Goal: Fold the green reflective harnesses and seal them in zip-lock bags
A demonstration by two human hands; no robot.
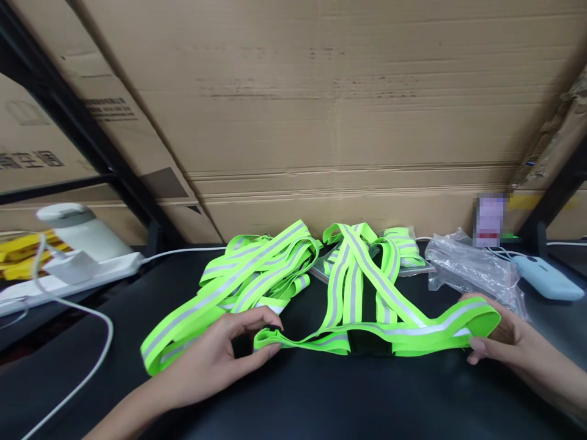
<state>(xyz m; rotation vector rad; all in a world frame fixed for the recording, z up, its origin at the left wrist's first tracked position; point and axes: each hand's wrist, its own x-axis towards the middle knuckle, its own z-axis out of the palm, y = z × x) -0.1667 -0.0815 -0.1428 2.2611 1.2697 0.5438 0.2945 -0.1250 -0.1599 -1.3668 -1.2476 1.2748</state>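
Note:
A neon-green reflective strap vest [358,281] with silver stripes lies spread over the black table, its crossed straps reaching toward the back. My left hand [229,348] pinches the left end of its waist band between thumb and fingers. At the other end, my right hand [504,336] grips the looped band, the fingers partly hidden behind it. Between both hands the band stretches across, with a black section near its middle. Left of it, beside my left wrist, rests a loose heap of more green reflective straps [247,275].
Behind the vest lie a bagged folded strap bundle [403,247] and clear plastic bags [477,269]. A light-blue power bank [545,278] sits at right. On the left are a white power strip [110,269], a cable [103,354] and a white bottle [87,229]. Cardboard [343,110] walls the back.

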